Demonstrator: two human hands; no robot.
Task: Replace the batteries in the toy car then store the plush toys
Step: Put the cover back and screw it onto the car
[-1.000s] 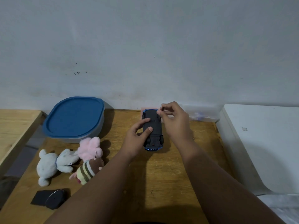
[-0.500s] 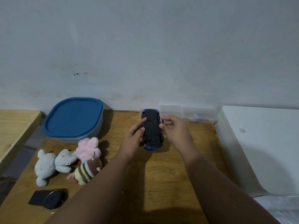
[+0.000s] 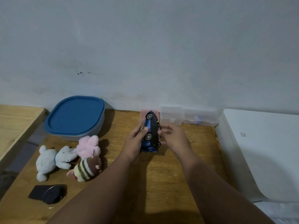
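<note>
The blue toy car (image 3: 150,133) is tipped on its side above the wooden table (image 3: 161,175), two silver wheels facing me. My left hand (image 3: 135,141) grips its left flank, thumb on the blue body. My right hand (image 3: 173,136) holds the black underside from the right, fingers curled. Three plush toys lie at the left: a pale blue one (image 3: 51,160), a pink one (image 3: 88,145), a brown striped one (image 3: 86,168). A container with a blue lid (image 3: 75,116) stands behind them.
Two small clear plastic boxes (image 3: 172,116) (image 3: 200,119) and a pink block (image 3: 143,113) sit against the wall behind the car. A black pouch with a round object (image 3: 47,194) lies front left. A white appliance (image 3: 262,151) borders the table's right edge.
The car lay underside up before; now it is rolled onto its side. My right hand came down from the car's far end to its right flank.
</note>
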